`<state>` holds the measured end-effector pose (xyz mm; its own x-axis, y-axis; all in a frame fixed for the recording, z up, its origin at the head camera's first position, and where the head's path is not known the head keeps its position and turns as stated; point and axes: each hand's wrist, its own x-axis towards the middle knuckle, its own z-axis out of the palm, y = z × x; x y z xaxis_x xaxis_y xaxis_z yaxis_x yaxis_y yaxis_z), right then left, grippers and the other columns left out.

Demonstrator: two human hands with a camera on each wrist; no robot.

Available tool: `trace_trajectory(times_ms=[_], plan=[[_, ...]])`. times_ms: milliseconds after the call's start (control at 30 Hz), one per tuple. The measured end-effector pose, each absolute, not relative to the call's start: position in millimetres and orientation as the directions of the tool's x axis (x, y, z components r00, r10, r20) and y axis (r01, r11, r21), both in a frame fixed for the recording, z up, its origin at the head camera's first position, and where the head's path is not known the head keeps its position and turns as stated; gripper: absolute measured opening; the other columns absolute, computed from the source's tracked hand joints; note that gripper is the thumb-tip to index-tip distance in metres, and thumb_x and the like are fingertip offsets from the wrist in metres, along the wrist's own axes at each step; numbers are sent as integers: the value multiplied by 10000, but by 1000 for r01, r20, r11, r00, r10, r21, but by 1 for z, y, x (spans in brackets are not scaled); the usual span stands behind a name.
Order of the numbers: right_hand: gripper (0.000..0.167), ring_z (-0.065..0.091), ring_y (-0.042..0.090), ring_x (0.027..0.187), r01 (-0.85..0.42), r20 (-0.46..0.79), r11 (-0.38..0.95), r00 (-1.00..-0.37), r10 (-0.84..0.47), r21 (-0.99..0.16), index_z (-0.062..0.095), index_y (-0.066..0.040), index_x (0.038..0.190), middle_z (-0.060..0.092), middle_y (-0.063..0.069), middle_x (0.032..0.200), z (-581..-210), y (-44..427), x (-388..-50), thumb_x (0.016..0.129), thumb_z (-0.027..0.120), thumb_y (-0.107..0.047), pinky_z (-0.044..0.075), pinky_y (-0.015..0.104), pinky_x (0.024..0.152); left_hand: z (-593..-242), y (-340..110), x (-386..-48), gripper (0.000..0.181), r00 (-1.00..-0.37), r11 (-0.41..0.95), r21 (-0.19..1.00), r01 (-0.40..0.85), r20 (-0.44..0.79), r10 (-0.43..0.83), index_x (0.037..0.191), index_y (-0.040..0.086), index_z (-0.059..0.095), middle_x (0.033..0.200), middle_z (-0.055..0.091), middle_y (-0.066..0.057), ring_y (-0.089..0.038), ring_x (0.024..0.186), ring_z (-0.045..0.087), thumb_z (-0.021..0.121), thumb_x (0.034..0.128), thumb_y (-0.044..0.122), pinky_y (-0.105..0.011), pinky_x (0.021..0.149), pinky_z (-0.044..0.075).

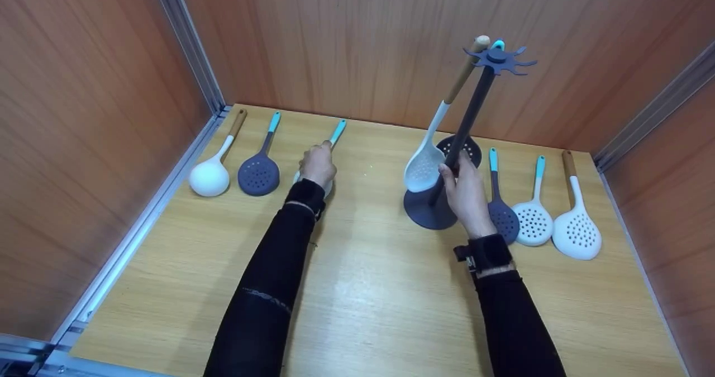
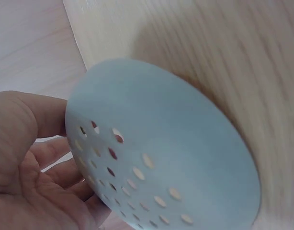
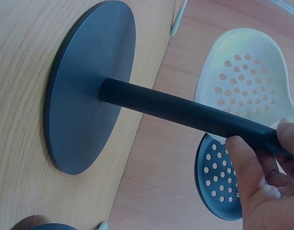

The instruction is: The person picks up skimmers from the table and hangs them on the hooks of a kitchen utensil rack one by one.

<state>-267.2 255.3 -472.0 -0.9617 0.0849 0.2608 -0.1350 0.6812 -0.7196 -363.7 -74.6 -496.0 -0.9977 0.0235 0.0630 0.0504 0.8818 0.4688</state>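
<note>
My left hand (image 1: 318, 165) grips a pale skimmer with a turquoise handle (image 1: 338, 130), left of the table's middle. In the left wrist view its perforated head (image 2: 185, 129) fills the centre, and my curled fingers partly show behind it. My right hand (image 1: 468, 195) holds the pole of a dark utensil stand (image 1: 473, 111), thumb and fingers around it. From the stand's hooked top hang a white slotted spoon with a wooden handle (image 1: 425, 165) and a dark skimmer (image 3: 216, 179), which is partly hidden behind the pole. The stand's round base (image 3: 89, 91) rests on the table.
On the left lie a white ladle (image 1: 209, 177) and a dark skimmer with a turquoise handle (image 1: 258, 173). On the right lie another dark skimmer (image 1: 503, 220), a white skimmer (image 1: 533, 223) and a wooden-handled white skimmer (image 1: 577, 233). Wooden panels (image 1: 363, 47) enclose the table.
</note>
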Motion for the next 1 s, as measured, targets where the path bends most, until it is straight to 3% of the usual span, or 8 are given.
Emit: trace_trajectory(times_ms=[400, 733, 1000], plan=[[318, 739, 480, 1385, -142, 270, 683, -959, 85, -717, 591, 33, 1477, 718, 311, 1437, -472, 255, -266, 1246, 593, -186, 626, 649, 1190, -502, -76, -372, 490, -997, 875, 482, 38, 77, 1, 1525, 44, 732, 1447, 782, -303, -537, 1364, 760, 579, 1088, -117, -697, 1118, 650], [300, 741, 480, 1406, -126, 257, 690, -962, 89, -712, 598, 13, 1460, 723, 297, 1439, -472, 255, -266, 1248, 594, -199, 622, 649, 1214, -500, -77, -373, 459, -995, 870, 490, 55, 100, 6, 1447, 23, 759, 1379, 784, -297, -507, 1354, 762, 571, 1060, -136, -696, 1090, 664], [305, 746, 484, 1389, -120, 252, 691, -963, 93, -713, 600, 7, 1473, 721, 296, 1446, -471, 255, -265, 1247, 598, -198, 627, 656, 1203, -495, -75, -368, 470, -987, 857, 508, 82, 158, 1, 1502, 40, 757, 1421, 783, -271, -482, 1358, 768, 578, 1101, -129, -667, 1073, 685]])
